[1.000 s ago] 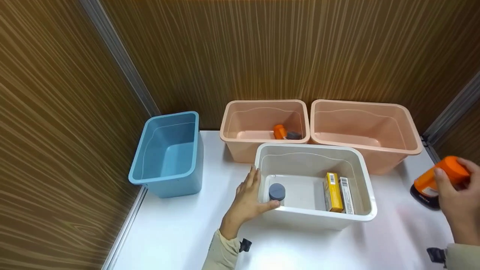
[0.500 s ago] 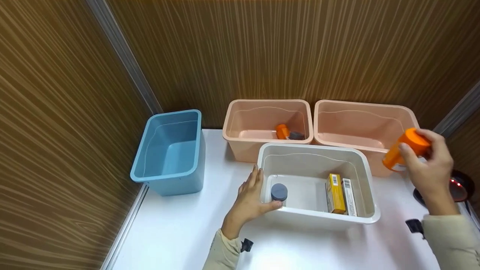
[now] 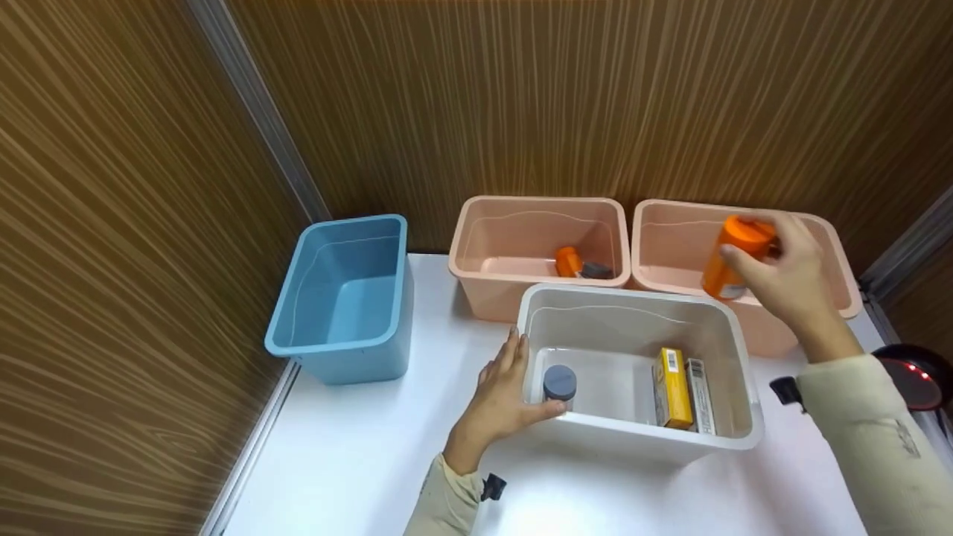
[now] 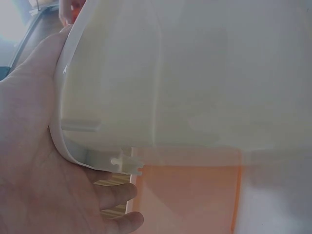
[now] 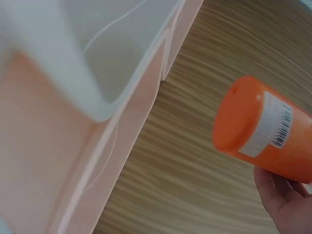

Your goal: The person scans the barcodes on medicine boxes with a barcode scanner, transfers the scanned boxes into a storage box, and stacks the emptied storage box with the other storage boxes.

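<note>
An orange bottle point(image 3: 728, 260) with an orange cap and a white barcode label is held near its cap by my right hand point(image 3: 782, 264). In the head view it overlaps the right pink bin point(image 3: 826, 260); the right wrist view shows its base and label. At the corner of the white bin point(image 3: 640, 435), my left hand point(image 3: 495, 398) rests with fairly straight fingers along the left side and the thumb over the front rim. Inside stand a grey-capped container point(image 3: 560, 382), a yellow box point(image 3: 674, 391) and a white box point(image 3: 700, 398).
The left pink bin point(image 3: 473, 275) holds a small orange bottle point(image 3: 568, 260) and a dark grey item point(image 3: 596, 270). A blue bin point(image 3: 394, 327) stands at the left. A round black device point(image 3: 912, 380) with red lights sits at the right edge, and wood-patterned walls point(image 3: 476, 97) enclose the table.
My right hand has carried the orange bottle up and left, away from the black device to the right pink bin. My left hand has stayed at the white bin's corner.
</note>
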The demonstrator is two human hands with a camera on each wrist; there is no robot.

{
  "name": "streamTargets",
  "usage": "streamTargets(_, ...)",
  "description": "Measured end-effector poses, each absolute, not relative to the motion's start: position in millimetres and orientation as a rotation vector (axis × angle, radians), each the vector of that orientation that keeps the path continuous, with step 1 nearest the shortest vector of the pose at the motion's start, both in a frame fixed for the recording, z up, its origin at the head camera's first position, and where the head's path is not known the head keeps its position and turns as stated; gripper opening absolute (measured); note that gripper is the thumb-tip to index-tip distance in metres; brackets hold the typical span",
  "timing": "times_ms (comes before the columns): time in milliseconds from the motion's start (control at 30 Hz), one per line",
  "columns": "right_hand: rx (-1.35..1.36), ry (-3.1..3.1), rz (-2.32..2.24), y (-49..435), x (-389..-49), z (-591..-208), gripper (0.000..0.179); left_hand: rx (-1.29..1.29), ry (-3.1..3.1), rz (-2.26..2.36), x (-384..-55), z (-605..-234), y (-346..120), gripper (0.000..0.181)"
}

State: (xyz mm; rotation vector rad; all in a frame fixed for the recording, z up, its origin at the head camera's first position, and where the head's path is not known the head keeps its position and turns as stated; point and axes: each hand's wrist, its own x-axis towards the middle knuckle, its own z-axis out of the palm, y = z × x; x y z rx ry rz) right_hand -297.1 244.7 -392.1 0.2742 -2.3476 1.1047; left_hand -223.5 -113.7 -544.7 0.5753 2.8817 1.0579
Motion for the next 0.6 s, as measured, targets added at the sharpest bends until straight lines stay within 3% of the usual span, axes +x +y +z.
streamTargets(600, 0.416, -2.668, 1.224, 173, -361, -378, 0.056, 0.517, 2.880, 1.052, -218, -542, -111, 0.118)
